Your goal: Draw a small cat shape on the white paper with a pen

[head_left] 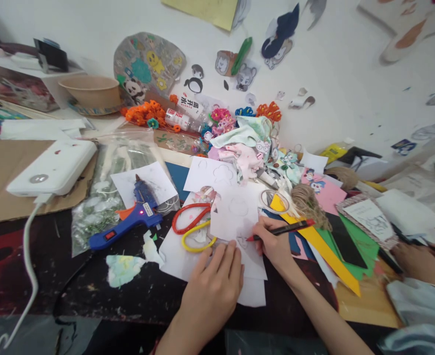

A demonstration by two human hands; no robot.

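Note:
My left hand [215, 286] lies flat on white paper, fingers stretched out, holding the lower part of a small sheet [232, 217] in place. In my right hand [274, 249] is a black pen with red ends [289, 228]. Its red tip touches the sheet beside a small sketched mark, and a faint round outline shows higher up. Just beyond my left fingers lie scissors [193, 207] with one red and one yellow loop handle; the blades are hidden. Behind the small sheet, another white paper [212, 173] bears drawn outlines.
A blue glue gun [123, 229] with a lit red light rests on paper at left, near a white power bank [53, 167] with a cable. Fabric scraps [243, 160] pile up behind. Twine [306, 202] and a yellow strip [328, 256] lie right. Another person's hand [419, 264] is at far right.

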